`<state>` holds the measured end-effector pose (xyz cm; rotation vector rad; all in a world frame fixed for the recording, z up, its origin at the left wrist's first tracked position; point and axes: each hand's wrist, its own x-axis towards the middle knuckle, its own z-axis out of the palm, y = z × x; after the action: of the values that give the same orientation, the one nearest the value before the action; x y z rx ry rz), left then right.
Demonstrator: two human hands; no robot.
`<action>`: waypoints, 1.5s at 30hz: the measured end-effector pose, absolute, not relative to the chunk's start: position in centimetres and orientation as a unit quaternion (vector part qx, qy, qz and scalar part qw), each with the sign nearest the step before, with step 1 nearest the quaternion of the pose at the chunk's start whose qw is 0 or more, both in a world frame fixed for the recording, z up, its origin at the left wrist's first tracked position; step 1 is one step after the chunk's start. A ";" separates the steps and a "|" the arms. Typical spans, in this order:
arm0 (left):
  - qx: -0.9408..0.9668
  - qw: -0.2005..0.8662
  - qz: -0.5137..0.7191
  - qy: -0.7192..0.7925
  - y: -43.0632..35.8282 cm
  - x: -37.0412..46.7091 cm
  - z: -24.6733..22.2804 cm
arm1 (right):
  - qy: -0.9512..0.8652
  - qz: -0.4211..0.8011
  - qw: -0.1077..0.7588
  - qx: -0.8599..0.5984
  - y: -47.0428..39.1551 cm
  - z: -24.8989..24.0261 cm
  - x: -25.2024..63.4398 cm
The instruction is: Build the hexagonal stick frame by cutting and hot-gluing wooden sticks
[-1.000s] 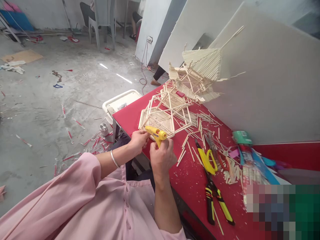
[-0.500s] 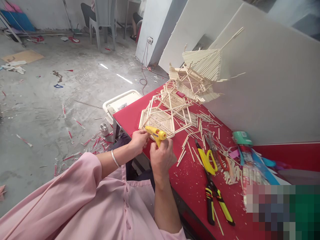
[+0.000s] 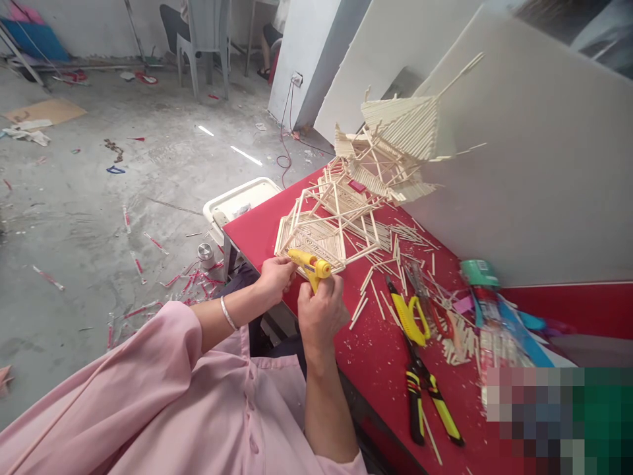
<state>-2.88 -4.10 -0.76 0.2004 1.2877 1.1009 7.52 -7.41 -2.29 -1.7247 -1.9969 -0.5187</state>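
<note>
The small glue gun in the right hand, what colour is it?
Yellow: the small plastic glue gun shows best in the head view.

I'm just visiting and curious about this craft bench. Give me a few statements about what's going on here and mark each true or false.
1. The right hand grips a small yellow glue gun. True.
2. The pale wooden stick model sits on a blue table. False: the table is red.
3. The left hand is at the model's near edge. True.
4. The yellow-and-black-handled pliers are in the left hand. False: they lie on the table, right of both hands.
</note>
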 end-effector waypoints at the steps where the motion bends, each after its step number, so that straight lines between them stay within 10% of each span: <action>1: 0.088 0.657 0.486 0.569 -4.1 -2.9 -0.7 | -0.723 -0.188 0.225 -0.626 -7.4 -2.3 7.5; 45: 0.110 0.633 0.488 0.591 -3.8 -2.4 -1.4 | -0.671 -0.257 0.265 -0.643 -12.3 -3.7 12.4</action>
<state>-2.36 -3.81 -1.42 0.2511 1.3510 1.1161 12.40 -12.28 -3.73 -1.7389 -1.8122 -0.6957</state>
